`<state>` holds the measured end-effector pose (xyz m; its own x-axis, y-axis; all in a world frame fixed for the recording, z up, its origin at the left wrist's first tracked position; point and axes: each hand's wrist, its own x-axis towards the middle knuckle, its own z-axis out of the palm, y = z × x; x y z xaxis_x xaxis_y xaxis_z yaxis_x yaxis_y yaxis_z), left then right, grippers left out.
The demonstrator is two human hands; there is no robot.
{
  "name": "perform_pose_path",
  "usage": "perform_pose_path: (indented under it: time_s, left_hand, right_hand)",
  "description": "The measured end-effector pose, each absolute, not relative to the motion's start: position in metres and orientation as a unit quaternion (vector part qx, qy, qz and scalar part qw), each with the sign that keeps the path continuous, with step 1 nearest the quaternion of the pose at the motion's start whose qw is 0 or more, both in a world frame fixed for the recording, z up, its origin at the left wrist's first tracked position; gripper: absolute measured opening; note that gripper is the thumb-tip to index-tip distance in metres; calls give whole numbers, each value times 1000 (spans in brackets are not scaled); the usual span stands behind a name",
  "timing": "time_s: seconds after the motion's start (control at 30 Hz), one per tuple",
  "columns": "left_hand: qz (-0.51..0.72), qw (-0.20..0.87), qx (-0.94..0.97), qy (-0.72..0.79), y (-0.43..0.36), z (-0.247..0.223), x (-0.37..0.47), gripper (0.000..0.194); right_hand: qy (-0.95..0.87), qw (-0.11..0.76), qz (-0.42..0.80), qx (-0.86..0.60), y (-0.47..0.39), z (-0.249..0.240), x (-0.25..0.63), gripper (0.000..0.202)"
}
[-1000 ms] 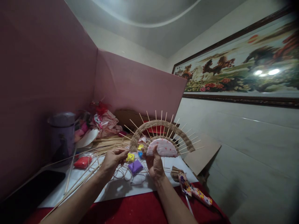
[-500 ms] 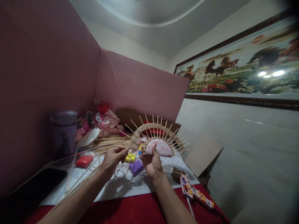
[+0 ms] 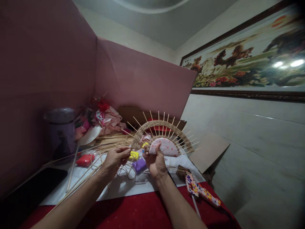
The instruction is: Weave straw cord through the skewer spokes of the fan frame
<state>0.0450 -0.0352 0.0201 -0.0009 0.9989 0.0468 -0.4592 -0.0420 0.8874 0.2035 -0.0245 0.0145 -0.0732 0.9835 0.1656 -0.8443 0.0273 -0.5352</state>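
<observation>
A half-round woven fan frame (image 3: 164, 148) has a pale patterned centre, a braided outer arch and thin sticks fanning outward. My right hand (image 3: 156, 162) grips its lower left part, thumb on the patterned centre and fingers behind. At the frame's left end my left hand (image 3: 118, 156) pinches a thin strand between thumb and fingers. The strand runs left from the woven arch. Below the hands, loops of cord (image 3: 126, 171) lie beside a purple packet (image 3: 139, 165) and a yellow packet (image 3: 134, 155).
A patterned glue gun (image 3: 202, 192) lies at right on the red cloth (image 3: 133, 213). At left are a black phone (image 3: 47, 179), a red packet (image 3: 85, 160) and a lilac container (image 3: 60, 136). Bundled sticks (image 3: 111, 140) lie behind, near a cardboard sheet (image 3: 209, 151).
The view has shifted slightly. The fan frame has tilted a little, its right end now further right. Both hands keep their holds.
</observation>
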Motion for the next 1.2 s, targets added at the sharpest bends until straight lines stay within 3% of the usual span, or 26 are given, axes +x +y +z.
perform_pose_path:
  time_s: [0.43, 0.7, 0.87, 1.0, 1.2]
  left_hand:
    - [561, 445, 583, 383, -36, 30, 37, 24]
    - [582, 4, 717, 384, -21, 22, 12, 13]
    - [543, -167, 739, 362, -24, 26, 5, 14]
    - [506, -228, 752, 355, -26, 29, 4, 14]
    - [497, -224, 748, 379, -29, 34, 3, 17]
  right_hand:
    - [-258, 657, 693, -148, -27, 19, 212, 30]
    - [-237, 637, 715, -166, -28, 20, 214, 28]
    - [-251, 619, 721, -185, -26, 19, 217, 28]
    - [-266, 623, 708, -199, -25, 21, 220, 29]
    - [-269, 642, 674, -247, -23, 24, 224, 29]
